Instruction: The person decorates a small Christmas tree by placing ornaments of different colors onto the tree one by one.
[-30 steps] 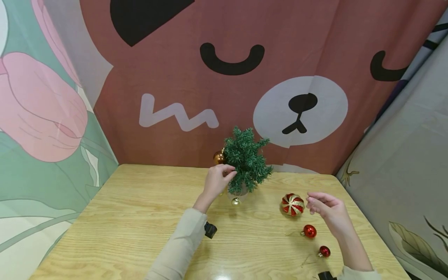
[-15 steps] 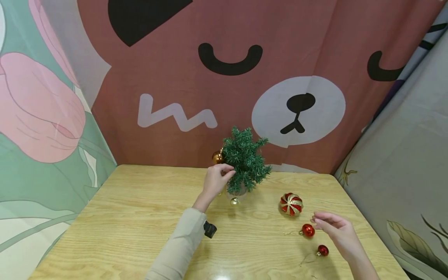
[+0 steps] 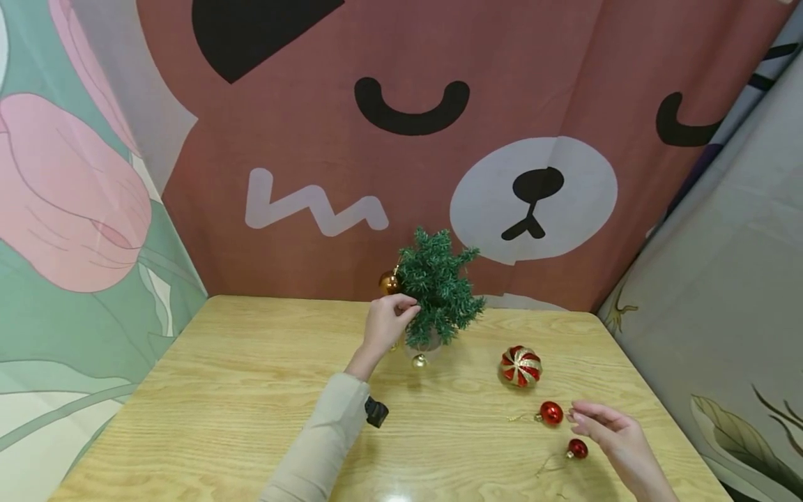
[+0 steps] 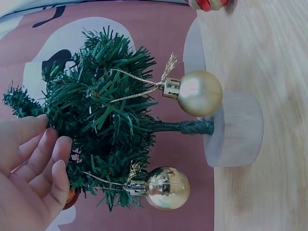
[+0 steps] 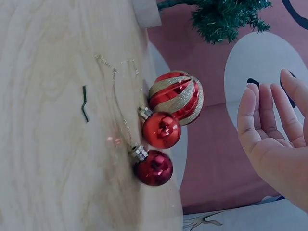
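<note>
Pale wood-grain table (image 3: 219,390) before a reddish-brown bear-print curtain (image 3: 301,139), floral hanging (image 3: 75,195) at left.

Near centre, the Christmas tree (image 3: 439,282) is showing green; lower right, the striped bauble (image 3: 521,367) is glittering red and gold; the tabletop (image 3: 251,369) is displaying yellowish woodgrain.

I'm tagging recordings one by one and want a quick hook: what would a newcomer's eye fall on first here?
Probably the huge cartoon bear face behind the table. Next, the small green tree near the table's far edge, hung with gold balls, the left hand touching it. Then the striped ball and two smaller red balls, lying to the tree's right in the head view, near the right hand.
</note>
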`<act>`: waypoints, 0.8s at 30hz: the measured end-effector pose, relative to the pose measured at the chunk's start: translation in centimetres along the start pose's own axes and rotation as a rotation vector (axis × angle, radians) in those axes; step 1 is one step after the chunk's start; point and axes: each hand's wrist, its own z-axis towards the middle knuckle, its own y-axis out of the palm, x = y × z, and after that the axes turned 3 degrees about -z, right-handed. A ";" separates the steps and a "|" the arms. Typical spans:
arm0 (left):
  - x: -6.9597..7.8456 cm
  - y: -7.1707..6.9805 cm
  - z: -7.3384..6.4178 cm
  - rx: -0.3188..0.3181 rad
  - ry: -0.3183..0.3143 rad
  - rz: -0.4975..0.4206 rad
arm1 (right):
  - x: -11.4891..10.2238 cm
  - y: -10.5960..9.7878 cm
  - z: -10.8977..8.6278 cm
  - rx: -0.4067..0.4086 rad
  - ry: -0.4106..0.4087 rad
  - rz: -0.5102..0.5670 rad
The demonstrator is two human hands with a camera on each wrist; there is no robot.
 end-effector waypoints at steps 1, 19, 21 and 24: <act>0.0 0.0 0.0 0.000 0.000 0.002 | 0.0 0.0 -0.1 -0.002 -0.008 -0.002; 0.1 0.0 0.0 -0.013 -0.005 0.008 | -4.8 2.5 -3.4 0.080 0.167 -0.408; 0.0 0.0 0.1 -0.013 -0.008 0.009 | -4.7 2.3 -3.4 0.101 0.201 -0.430; 0.1 -0.1 0.1 -0.013 -0.018 0.008 | -4.7 2.4 -3.4 0.129 0.244 -0.483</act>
